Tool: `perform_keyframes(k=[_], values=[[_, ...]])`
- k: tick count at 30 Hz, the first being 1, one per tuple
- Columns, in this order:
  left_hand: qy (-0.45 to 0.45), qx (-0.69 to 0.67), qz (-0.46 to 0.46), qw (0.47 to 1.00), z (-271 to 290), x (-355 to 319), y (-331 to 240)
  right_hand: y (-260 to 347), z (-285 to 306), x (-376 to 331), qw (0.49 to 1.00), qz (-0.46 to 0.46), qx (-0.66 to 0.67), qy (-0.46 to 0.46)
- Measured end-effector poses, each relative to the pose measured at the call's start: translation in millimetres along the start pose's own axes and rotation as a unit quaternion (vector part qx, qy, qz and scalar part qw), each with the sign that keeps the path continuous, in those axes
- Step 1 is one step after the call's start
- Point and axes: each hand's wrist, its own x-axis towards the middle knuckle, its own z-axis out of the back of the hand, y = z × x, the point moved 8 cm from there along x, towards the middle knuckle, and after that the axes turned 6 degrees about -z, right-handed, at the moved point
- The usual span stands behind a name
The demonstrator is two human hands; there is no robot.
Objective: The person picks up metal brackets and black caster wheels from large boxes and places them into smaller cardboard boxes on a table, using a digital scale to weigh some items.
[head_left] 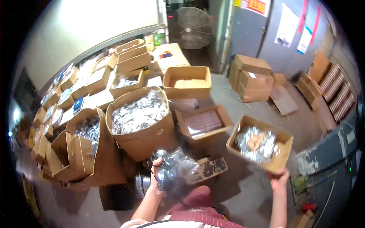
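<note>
clear plastic bag (173,169) of dark small parts, lower centre | L hand (156,171) fist-clenched on bag | cardboard box (260,143) w/ foil-wrapped packs, lower right, tilted, off floor | R hand (279,178) gripping box's near edge, thumb on top | beyond: big round carton (142,127) of silvery pieces, centre-left; open box of pinkish rows (203,123) centre.

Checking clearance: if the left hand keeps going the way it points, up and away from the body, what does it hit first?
Likely the big round cardboard bin of silvery pieces, just beyond the left hand and its clear plastic bag. Depth is unclear.
</note>
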Motion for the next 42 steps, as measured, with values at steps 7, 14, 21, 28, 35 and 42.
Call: perform_keyframes(k=[7, 14, 21, 28, 35, 42], values=[[-0.051, 0.015, -0.196, 0.979, 8.2, 60.8, -55.1, 108.5, -312.0, 185.0, 0.970, 0.093, -0.161, 0.157], [0.010, -0.048, -0.209, 0.977, -29.9, 137.5, -86.3, 66.0, -564.8, 312.2, 0.750, 0.288, -0.547, 0.235], [-0.036, -0.067, -0.203, 0.976, -14.6, 185.9, -109.0, -75.3, -624.8, 318.2, 0.315, 0.642, -0.632, 0.300], [-0.112, 0.036, -0.217, 0.969, -48.8, 223.3, -127.8, -31.0, -654.1, 328.1, 0.420, 0.593, -0.598, 0.339], [0.082, 0.159, -0.243, 0.953, -142.3, 298.6, -156.4, 52.4, -620.4, 303.3, 0.471, 0.650, -0.526, 0.281], [0.080, 0.168, -0.369, 0.910, -206.5, 420.9, -178.1, 127.1, -528.8, 325.6, 0.616, 0.586, -0.510, 0.133]])
